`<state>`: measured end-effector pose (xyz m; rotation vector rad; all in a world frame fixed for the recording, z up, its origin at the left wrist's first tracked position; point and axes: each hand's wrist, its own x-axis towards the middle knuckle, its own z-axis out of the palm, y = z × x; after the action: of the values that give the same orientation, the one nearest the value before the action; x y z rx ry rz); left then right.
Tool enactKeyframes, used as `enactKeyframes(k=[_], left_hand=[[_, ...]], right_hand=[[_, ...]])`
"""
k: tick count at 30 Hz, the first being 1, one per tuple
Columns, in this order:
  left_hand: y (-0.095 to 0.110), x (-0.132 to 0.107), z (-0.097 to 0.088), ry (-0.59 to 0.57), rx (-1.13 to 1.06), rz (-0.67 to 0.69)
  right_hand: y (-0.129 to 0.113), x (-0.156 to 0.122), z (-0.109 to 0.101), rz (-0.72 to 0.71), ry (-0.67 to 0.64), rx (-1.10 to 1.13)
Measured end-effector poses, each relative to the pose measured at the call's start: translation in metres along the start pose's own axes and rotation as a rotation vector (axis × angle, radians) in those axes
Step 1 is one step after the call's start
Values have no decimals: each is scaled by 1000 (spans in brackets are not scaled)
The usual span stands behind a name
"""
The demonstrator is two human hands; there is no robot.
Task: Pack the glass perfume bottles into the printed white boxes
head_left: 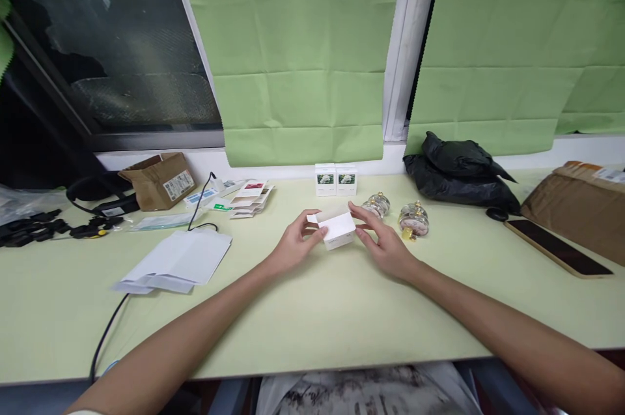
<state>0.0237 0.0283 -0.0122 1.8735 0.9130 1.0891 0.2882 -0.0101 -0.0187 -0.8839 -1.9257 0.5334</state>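
Note:
A small white cardboard box [340,230] is between my two hands above the middle of the table, its end flaps standing out. My left hand [297,239] grips its left side, thumb in front and fingers behind. On the other side, my right hand [381,239] has its fingertips at the box's right edge, with thumb and forefinger pinching there. Two small white boxes with flower pictures [336,180] stand side by side against the wall. Just past my right hand are two ornate glass jars with gold trim, one [413,219] in full sight, the other [377,204] partly behind my fingers.
Flattened printed cartons [251,199], white paper sheets [178,257], a black cable [110,327] and an open brown box [159,180] lie leftward. Rightward are black plastic bags [459,174], a phone [556,247] and a brown parcel [579,206]. The table's front edge [342,366] is close to me.

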Motion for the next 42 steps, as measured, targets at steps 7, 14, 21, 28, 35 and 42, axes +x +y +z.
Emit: enactKeyframes(k=[7, 14, 21, 28, 35, 42], left_hand=[[-4, 15, -34, 210, 105, 90], [-33, 33, -73, 344, 101, -21], [-36, 32, -74, 337, 26, -48], [-37, 36, -72, 408, 50, -49], [-41, 41, -109, 623, 335, -76], [-66, 27, -143, 437, 1191, -317]], right_hand=[[9, -1, 2, 112, 15, -22], [12, -4, 3, 113, -74, -34], [13, -5, 4, 112, -94, -46], [13, -5, 4, 108, -95, -55], [10, -5, 4, 112, -93, -59], [9, -6, 3, 124, -107, -70]])
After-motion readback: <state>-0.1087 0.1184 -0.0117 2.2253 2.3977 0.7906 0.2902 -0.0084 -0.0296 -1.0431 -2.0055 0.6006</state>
